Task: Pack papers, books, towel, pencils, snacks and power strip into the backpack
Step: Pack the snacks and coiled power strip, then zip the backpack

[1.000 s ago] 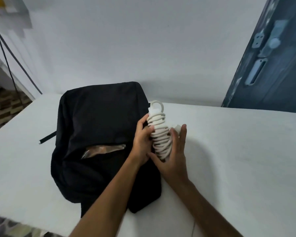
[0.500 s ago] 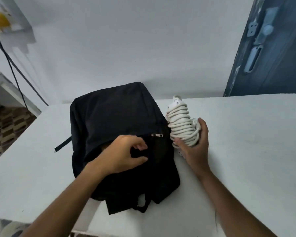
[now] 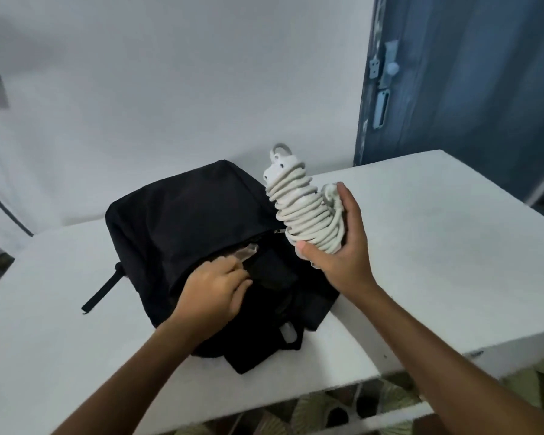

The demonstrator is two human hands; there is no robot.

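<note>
- White power strip (image 3: 302, 204), its own cord wound round it in tight coils, stands tilted in the air just right of the backpack's opening; the wrapping appears meant to keep it compact for packing.
- One right hand (image 3: 336, 246) grips the lower end of the bundle, thumb on the near side and fingers curled round the far side.
- One black backpack (image 3: 186, 211) lies flat on the white table (image 3: 437, 246), its zip partly undone and something shiny showing in the gap.
- One left hand (image 3: 215, 291) rests at the opening, fingers close together and bent onto the fabric edge, seemingly holding the mouth wide for the strip; whether they pinch the cloth cannot be told.
- One blue door (image 3: 462, 80) stands behind.
</note>
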